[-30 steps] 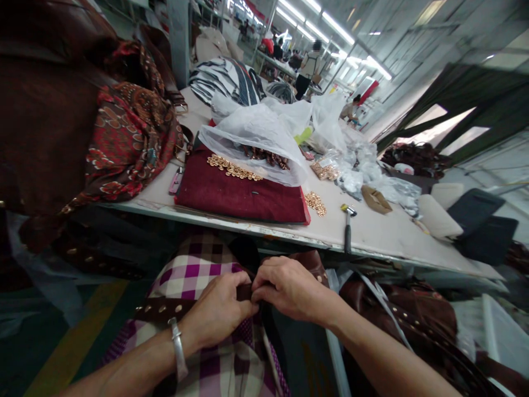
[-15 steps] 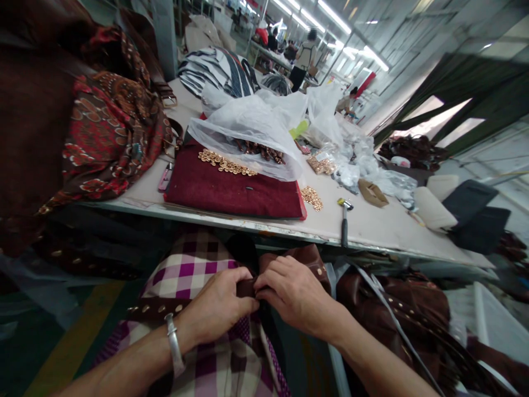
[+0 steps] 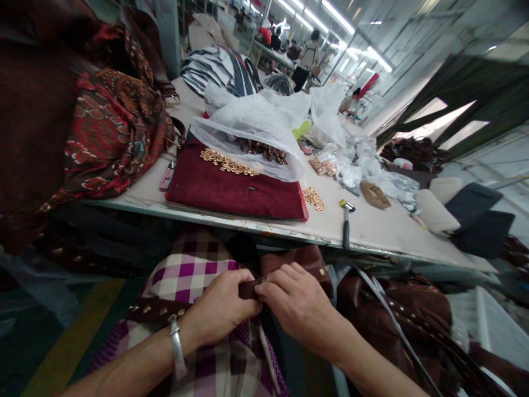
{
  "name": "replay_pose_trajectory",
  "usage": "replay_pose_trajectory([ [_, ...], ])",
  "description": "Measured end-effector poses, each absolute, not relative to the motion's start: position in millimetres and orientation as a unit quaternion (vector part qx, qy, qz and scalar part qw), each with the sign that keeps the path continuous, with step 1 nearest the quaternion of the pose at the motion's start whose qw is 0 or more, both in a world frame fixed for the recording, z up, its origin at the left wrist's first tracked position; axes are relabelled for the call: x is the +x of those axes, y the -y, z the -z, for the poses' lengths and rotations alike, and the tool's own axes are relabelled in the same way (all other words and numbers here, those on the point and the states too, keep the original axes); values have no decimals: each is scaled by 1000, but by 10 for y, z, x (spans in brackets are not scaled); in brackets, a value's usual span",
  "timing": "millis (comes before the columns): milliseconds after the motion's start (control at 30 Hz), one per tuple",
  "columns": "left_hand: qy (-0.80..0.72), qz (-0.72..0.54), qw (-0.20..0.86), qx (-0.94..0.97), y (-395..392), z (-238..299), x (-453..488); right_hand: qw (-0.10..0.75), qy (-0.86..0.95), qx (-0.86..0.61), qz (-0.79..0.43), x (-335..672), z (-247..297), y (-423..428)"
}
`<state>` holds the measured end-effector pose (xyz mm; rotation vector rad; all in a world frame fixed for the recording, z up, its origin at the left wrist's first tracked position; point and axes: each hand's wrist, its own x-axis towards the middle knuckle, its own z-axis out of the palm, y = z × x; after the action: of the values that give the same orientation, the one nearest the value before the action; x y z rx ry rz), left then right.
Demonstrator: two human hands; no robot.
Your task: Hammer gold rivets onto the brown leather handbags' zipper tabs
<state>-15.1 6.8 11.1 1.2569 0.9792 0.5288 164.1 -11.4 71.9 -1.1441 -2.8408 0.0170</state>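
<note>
Over my lap, on purple-and-cream checked cloth [image 3: 185, 275], lies a brown leather strap [image 3: 155, 310] with several metal studs. My left hand [image 3: 221, 300] is closed round the strap, thumb below and fingers above. Against it, my right hand [image 3: 291, 298] pinches the strap's edge, its fingertips nearly touching the left ones. What lies under the right fingertips is hidden. Just behind the right hand is a brown leather piece [image 3: 300, 260] with a stud near its corner; whether it joins the strap I cannot tell.
On the table [image 3: 388, 234] lie a hammer [image 3: 346, 223], a maroon cloth pad [image 3: 235, 196] bearing gold-coloured metal pieces [image 3: 227, 164], a small pile of metal pieces [image 3: 314, 199] and plastic bags [image 3: 252, 121]. Brown leather bags [image 3: 392, 309] sit at right; a patterned bag [image 3: 111, 132] stands left.
The whole view has shifted slightly. My right hand has turned a little at the strap, its fingers shifting slightly. My left hand keeps its hold.
</note>
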Motion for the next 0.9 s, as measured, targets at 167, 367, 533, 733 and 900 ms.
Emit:
replay_pose_trajectory([
  [167,-455,-235,645,567,-36,-93,-145,58,902,-427,-9,1572,-683,182],
  [367,-440,-246,671,544,-42,-70,-115,114,885,-446,-73,1607,-654,137],
  [533,-440,-242,664,554,-46,-79,-127,131,879,-439,-133,1692,-623,80],
  [733,-472,-235,613,588,25,-109,-122,165,848,-451,-225,1700,-646,34],
  [900,-457,-233,641,572,-4,-74,-103,156,865,-422,-221,1718,-655,10],
])
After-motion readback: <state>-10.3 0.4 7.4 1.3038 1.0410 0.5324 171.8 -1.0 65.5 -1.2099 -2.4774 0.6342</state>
